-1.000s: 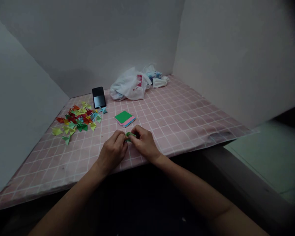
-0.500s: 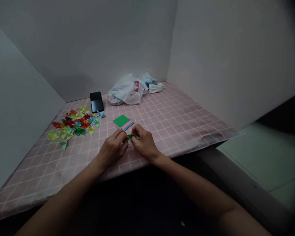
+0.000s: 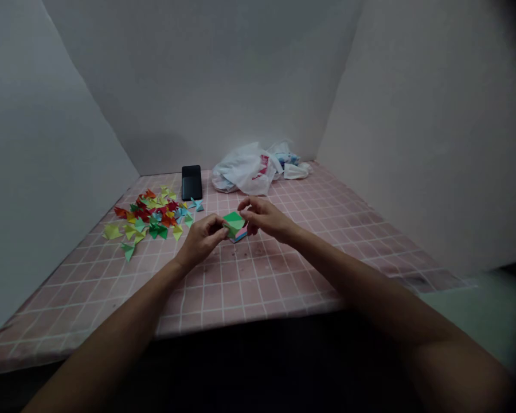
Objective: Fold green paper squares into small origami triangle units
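Left hand (image 3: pixel 201 241): fingers curled, green folded paper (image 3: pixel 229 229) pinched at the fingertips, held just above the paper stack.
Right hand (image 3: pixel 264 218): raised and loosely spread, nothing gripped, fingertips kept just beside the stack.
Green folded paper: located centre frame, overlapping the stack (its edge cannot be told apart from the top sheet).
Paper stack (image 3: pixel 239 234): square sheets, green on top, with pink and blue seen below, laid on the pink grid mat (image 3: pixel 249 292).
Left of hands: folded paper triangles (image 3: pixel 144 219) in red, yellow, green and blue are scattered in a loose pile, with a blue folded unit (image 3: pixel 196 205) placed at its upper right.
Upper centre: a black smartphone (image 3: pixel 192 182) is propped against the back wall (image 3: pixel 198 86).
Upper right of it: a crumpled white plastic bag (image 3: pixel 243 171) and a white cloth (image 3: pixel 296 170) are seen.
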A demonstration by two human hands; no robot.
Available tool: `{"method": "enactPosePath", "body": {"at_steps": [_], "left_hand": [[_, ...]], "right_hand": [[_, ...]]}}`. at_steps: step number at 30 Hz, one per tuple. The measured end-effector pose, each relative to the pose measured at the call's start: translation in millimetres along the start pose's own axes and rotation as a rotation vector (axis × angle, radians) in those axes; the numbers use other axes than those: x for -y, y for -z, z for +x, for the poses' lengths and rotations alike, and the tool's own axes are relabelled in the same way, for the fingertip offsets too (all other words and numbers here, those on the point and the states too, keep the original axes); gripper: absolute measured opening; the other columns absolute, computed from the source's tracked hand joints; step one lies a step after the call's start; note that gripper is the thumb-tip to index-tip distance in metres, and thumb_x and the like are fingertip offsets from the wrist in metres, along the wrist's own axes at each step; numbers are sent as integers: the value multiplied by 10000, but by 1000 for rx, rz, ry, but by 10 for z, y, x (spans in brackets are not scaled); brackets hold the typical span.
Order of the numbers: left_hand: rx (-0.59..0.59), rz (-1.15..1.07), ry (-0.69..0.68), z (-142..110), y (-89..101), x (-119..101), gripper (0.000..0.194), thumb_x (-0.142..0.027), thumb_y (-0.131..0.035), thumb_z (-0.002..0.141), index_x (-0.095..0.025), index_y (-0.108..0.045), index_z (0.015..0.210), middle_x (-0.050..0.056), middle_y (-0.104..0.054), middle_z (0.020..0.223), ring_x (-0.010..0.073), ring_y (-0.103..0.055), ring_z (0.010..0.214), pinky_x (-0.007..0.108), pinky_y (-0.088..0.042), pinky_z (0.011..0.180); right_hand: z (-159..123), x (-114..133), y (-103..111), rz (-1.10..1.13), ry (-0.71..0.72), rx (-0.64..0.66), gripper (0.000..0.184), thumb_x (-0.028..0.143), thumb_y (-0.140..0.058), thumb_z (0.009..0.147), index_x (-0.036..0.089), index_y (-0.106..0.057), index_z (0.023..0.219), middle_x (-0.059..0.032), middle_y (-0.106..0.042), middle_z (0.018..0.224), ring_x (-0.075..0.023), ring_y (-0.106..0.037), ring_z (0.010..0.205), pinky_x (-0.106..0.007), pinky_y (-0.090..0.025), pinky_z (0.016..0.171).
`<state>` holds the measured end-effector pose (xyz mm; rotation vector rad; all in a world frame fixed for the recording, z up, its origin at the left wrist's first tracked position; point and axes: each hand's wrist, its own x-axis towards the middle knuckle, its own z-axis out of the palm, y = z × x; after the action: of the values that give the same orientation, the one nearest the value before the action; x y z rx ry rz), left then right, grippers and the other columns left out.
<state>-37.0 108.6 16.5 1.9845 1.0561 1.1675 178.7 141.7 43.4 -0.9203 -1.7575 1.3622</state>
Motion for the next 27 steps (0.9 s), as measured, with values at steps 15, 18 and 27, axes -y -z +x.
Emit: {"method": "enactPosePath", "body": {"at_steps": [15, 18, 27], "left_hand": [[31, 53, -4, -55, 31, -33, 60, -151, -625, 851, -182, -660, 889, 36, -687, 844, 161, -673, 740, 292, -530, 691], [16, 102, -44, -63, 36, -52, 77, -126, -611, 853, -186, -655, 874, 38, -675, 843, 163, -650, 753, 300, -513, 695], [7, 106, -141, -91, 55, -8, 227, -85, -557, 885, -218, -741, 895, 49, -659, 880, 184, -658, 837, 346, -552, 776]], "right_hand": [[10, -404, -145, 547, -283, 382, 269, 380, -771, 833, 139, -678, 910, -25, -715, 748, -88, -606, 540, -186, -436, 471], [6, -399, -168, 567, -289, 352, 183, 248, -783, 800, 145, -671, 901, -25, -716, 811, -88, -616, 567, -200, -458, 502], [-16, -429, -219, 569, -225, 285, 149, 297, -707, 892, 154, -665, 898, -18, -699, 726, -113, -634, 594, -242, -514, 609]]}}
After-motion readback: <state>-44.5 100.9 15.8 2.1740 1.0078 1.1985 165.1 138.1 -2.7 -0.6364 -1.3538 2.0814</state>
